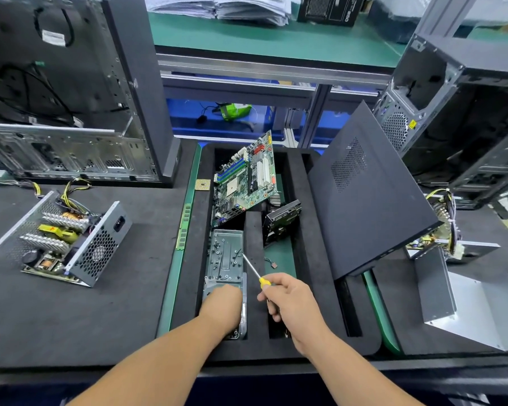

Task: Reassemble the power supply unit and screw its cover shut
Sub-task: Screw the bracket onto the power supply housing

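Left hand (222, 307): pressed knuckles-up into grey metal screw tray (226, 253); finger posture hidden.
Right hand (291, 300): gripping yellow-handled screwdriver (254, 272), tip at 11 o'clock in tray.
Open grey power supply unit (60, 240): 10 o'clock, well apart, long axis 8-to-2; left nearer.
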